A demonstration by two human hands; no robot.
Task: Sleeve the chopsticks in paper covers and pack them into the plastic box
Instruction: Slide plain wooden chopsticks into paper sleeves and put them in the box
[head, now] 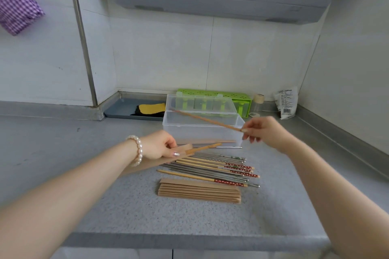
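Box (202, 130) holds maybe one sleeved pair; many chopsticks (212, 169) left. Left hand (160, 145) grips sleeve (181, 152), right hand (265, 130) pinches stick (206, 120).

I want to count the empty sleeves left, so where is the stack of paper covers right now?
In the head view, the stack of paper covers lies flat on the counter, at the near edge of the loose chopsticks, between the forearms.
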